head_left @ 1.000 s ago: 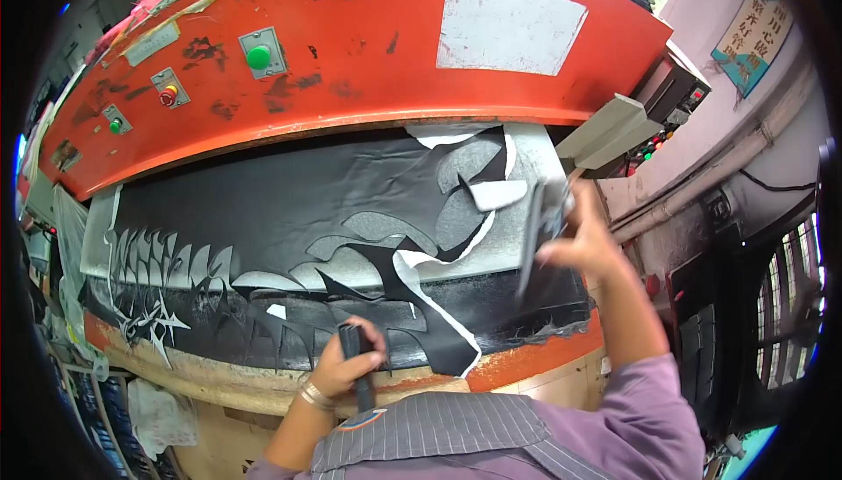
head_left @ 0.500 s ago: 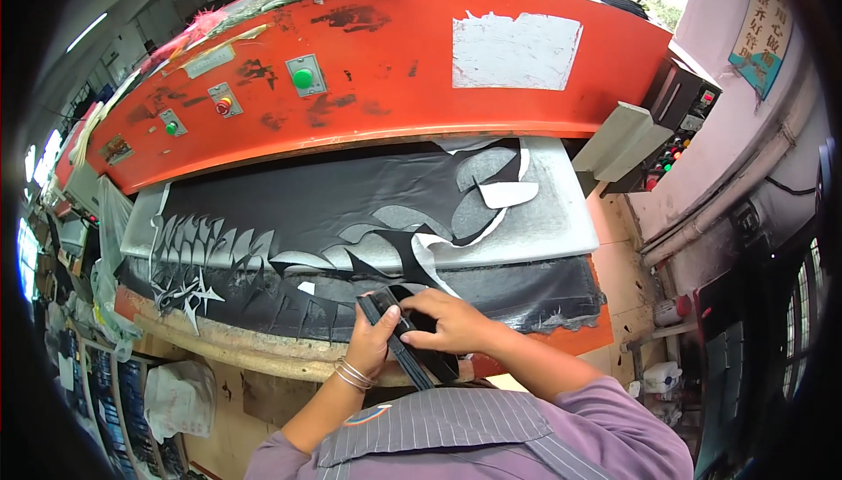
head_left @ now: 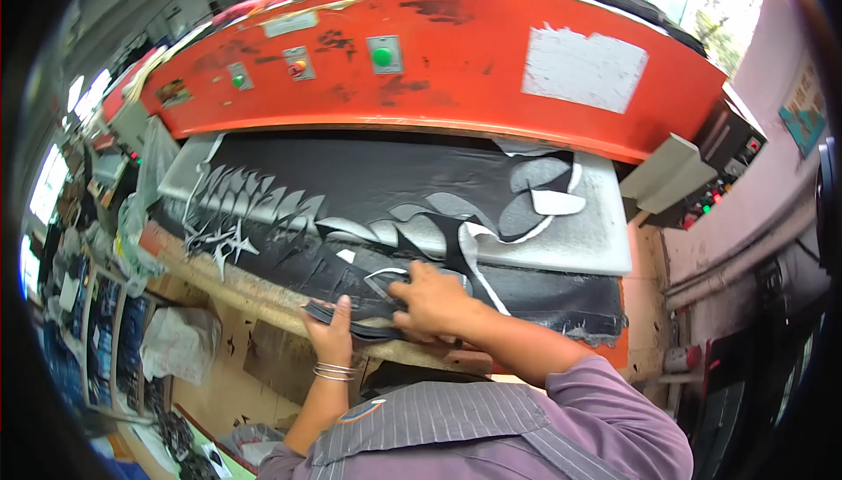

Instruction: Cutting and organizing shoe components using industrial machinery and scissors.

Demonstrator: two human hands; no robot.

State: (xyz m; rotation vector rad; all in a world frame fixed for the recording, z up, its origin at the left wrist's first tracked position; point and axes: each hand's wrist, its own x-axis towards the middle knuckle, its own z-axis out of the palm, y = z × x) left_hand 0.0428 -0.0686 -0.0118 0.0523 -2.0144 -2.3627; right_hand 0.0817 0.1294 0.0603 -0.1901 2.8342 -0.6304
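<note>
Black pieces (head_left: 372,331) were gripped by left hand (head_left: 331,333), hold of right hand (head_left: 437,301) couldn't be told; cutouts (head_left: 453,206) done, plenty of black sheet (head_left: 377,164) left uncut.

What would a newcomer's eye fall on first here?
The long orange-red machine beam across the top, with its large green button, catches the eye first. Below it lies a black sheet with curved cut-outs. At the near edge, the left hand grips a stack of dark pieces, with the right hand beside it.

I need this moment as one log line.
left hand: holding stacked black pieces; right hand: alongside, grip unclear; black sheet: beyond hands
</note>
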